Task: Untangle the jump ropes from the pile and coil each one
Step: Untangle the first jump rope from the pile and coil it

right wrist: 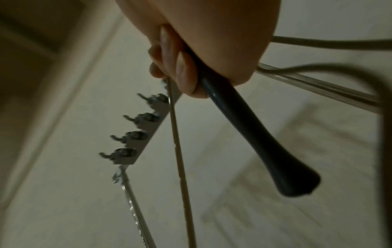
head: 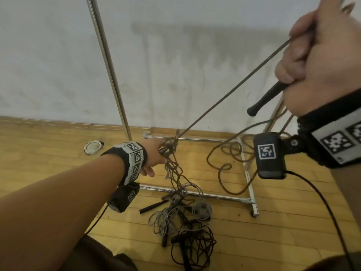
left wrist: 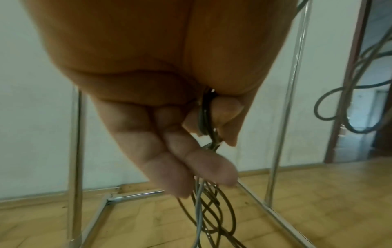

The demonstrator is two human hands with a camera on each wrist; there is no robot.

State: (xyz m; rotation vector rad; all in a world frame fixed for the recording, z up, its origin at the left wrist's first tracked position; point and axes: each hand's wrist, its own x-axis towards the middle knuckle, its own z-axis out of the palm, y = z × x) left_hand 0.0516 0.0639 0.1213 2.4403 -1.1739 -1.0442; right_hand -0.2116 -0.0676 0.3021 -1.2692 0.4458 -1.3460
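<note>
Landmark: the metal rack [head: 197, 194], standing on the wooden floor [head: 58, 149]. Left of its base rails, the left hand [head: 154, 153] pinches a knot of cords [left wrist: 204, 117] between thumb and curled fingers, anchoring the tangle so tension can act on one strand. From that knot a taut brown rope [head: 224, 94] runs up and right to the right hand [head: 320, 61], which is closed around a black handle [head: 267, 98] together with the rope, probably to draw this rope free. Below the knot, the pile [head: 183, 222] of jump ropes lies on the floor, in front of the rack's near rail; nothing is coiled yet.
</note>
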